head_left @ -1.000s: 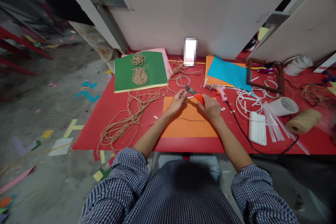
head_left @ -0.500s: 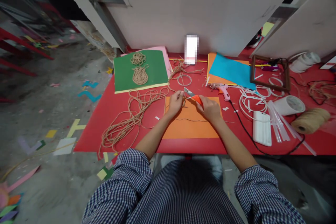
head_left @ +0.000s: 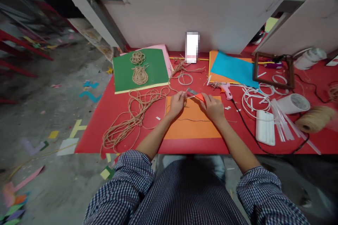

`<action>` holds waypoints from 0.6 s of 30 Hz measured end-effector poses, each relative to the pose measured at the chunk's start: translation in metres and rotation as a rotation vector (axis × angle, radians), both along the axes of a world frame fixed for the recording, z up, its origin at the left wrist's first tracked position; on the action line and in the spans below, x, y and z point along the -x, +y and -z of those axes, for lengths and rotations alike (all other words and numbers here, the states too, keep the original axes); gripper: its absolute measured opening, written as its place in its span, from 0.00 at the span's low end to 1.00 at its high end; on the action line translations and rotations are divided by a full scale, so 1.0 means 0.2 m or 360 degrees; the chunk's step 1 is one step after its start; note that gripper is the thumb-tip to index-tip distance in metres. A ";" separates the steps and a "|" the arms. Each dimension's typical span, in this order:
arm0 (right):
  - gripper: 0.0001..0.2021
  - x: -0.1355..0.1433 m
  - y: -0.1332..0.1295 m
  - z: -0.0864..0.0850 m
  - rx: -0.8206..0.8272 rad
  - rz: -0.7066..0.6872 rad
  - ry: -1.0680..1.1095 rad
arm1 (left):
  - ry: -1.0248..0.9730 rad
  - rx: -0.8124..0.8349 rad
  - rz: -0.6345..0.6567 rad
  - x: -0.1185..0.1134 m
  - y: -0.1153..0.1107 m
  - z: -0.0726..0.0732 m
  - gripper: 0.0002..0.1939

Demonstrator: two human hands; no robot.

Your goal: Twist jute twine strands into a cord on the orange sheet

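Above an orange sheet (head_left: pixel 192 130), my right hand (head_left: pixel 213 107) is closed on a tool with an orange handle (head_left: pixel 200 97) and a grey blade pointing up and left. My left hand (head_left: pixel 178 103) is closed in a pinch close to the blade; a thin end of twine seems to be between its fingers, but this is too small to tell. A thin dark strand (head_left: pixel 194 120) lies across the orange sheet. Left of my hands is a loose heap of brown twine (head_left: pixel 137 112). Two twine coils (head_left: pixel 140 75) rest on a green sheet (head_left: pixel 155 66).
A white ring (head_left: pixel 185 79) and a bright phone (head_left: pixel 192 47) are behind my hands. To the right are a pink glue gun (head_left: pixel 226 90) with a black cord, white tubing (head_left: pixel 250 102), a white holder (head_left: pixel 265 128), a brown frame (head_left: pixel 292 74) and a twine spool (head_left: pixel 315 119).
The tool's blade has shifted slightly to the right and lies at a different tilt. My left hand keeps its pinch. The view has shifted a little.
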State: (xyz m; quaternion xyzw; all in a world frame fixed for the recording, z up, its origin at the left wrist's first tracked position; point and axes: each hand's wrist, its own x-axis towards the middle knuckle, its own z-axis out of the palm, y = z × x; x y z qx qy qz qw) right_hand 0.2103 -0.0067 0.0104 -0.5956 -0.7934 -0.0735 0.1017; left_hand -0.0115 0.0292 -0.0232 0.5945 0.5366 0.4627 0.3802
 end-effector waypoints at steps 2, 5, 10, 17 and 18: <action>0.29 0.01 -0.01 -0.01 0.0034 0.0023 -0.0010 | 0.0075 -0.0052 0.0006 0.01 0.00 0.00 0.23; 0.30 0.04 -0.01 -0.03 0.0088 0.0031 -0.0007 | 0.0133 -0.0078 -0.0009 0.01 -0.01 -0.01 0.23; 0.30 0.07 0.00 -0.04 0.0197 0.0104 -0.0043 | 0.0171 -0.0053 -0.0012 -0.01 -0.02 -0.03 0.25; 0.34 0.06 0.01 -0.02 0.0177 0.0206 -0.0050 | 0.0333 -0.0057 0.0038 -0.02 -0.04 -0.06 0.24; 0.34 0.07 0.01 -0.02 0.0161 0.0207 -0.0053 | 0.0358 -0.0071 0.0058 -0.02 -0.04 -0.06 0.23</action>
